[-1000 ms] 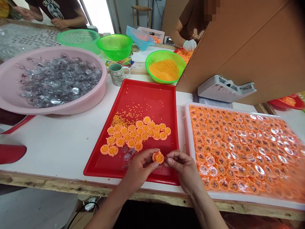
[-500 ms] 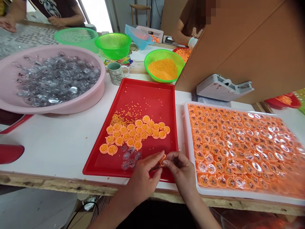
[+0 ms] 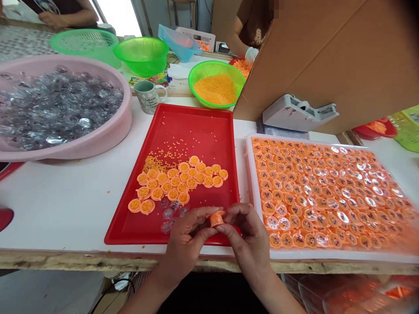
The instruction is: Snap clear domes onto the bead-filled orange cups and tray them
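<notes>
Between the fingertips of my left hand (image 3: 186,237) and my right hand (image 3: 247,231) is a small orange plastic cup-shaped piece (image 3: 216,218), tipped on its side. Both hands pinch it over the near edge of the red tray (image 3: 196,126). Left of my fingers lie several clear plastic domes (image 3: 168,213) with dark prints. Beyond them, a cluster of orange pieces (image 3: 175,181) holds yellow beads. Loose yellow beads (image 3: 155,162) are scattered behind the cluster.
To the right stands a white tray (image 3: 257,192) packed with capped orange pieces. A pink basin (image 3: 126,115) of clear domes is at left. Farther back are a mug (image 3: 146,97), a green bowl (image 3: 196,93) of yellow beads, a tape dispenser (image 3: 294,114) and two people.
The orange piece has turned in my fingers, so its side now shows, and it sits slightly left. My view has shifted, moving the surroundings left and a little up.
</notes>
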The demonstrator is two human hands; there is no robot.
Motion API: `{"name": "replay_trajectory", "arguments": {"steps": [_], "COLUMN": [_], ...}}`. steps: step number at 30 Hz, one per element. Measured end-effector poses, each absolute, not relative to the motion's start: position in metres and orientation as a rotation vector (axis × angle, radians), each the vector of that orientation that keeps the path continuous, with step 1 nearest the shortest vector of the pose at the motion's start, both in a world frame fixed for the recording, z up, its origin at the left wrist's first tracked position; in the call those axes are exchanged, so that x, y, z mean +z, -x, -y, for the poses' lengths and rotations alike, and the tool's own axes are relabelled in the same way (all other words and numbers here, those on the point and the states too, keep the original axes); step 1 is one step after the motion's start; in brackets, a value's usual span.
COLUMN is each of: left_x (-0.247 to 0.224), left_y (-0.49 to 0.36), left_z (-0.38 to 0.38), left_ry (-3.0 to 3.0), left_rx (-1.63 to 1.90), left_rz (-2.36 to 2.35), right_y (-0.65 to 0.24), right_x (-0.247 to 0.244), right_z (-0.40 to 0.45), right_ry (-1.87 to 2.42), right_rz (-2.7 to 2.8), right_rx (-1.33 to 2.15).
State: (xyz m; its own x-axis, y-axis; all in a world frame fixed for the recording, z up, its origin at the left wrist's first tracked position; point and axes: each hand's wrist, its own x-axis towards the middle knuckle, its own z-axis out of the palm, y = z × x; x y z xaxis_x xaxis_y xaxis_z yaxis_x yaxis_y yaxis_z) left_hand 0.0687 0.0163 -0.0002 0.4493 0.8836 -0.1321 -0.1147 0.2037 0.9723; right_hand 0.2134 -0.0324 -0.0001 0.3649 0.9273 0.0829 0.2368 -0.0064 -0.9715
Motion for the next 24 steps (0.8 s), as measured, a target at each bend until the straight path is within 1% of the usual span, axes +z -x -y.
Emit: {"name": "replay_trajectory", "arguments": {"steps": [4,7,14,17,21,23,24], "left_x": [-0.001,0.000,-0.009,-0.010,-0.001,0.000,-0.002], "left_y": [-0.070,-0.071,-0.074,-0.084,-0.102,-0.108,-0.110], "left_z": [-0.018,-0.019,-0.016,-0.017,-0.013,-0.011,-0.011], "left_ry": [-1.188,-1.286,-1.314,-1.278,-1.306,-1.403,-1.450], "left_rx": [0.838,0.856,0.814,0.726,0.649,0.594,0.568], "left_rz": [-0.868,-0.931,-1.130,-1.214,-1.179,-1.124,-1.114], "right_y": [-0.217,-0.218,-0.198,-0.198,-0.241,-0.287,-0.315], "right_x": [0.003,0.003,-0.004,-0.001,0.020,0.034,0.040], "right_z": [0.032,0.037,0.036,0.028,0.040,0.063,0.078], "right_ry": [1.534,1.573,1.660,1.596,1.470,1.535,1.637], "right_rz": [1.322,1.381,1.195,1.055,0.819,0.712,0.678], "right_rx": [0.676,0.595,0.655,0.771,1.049,0.998,0.882]}}
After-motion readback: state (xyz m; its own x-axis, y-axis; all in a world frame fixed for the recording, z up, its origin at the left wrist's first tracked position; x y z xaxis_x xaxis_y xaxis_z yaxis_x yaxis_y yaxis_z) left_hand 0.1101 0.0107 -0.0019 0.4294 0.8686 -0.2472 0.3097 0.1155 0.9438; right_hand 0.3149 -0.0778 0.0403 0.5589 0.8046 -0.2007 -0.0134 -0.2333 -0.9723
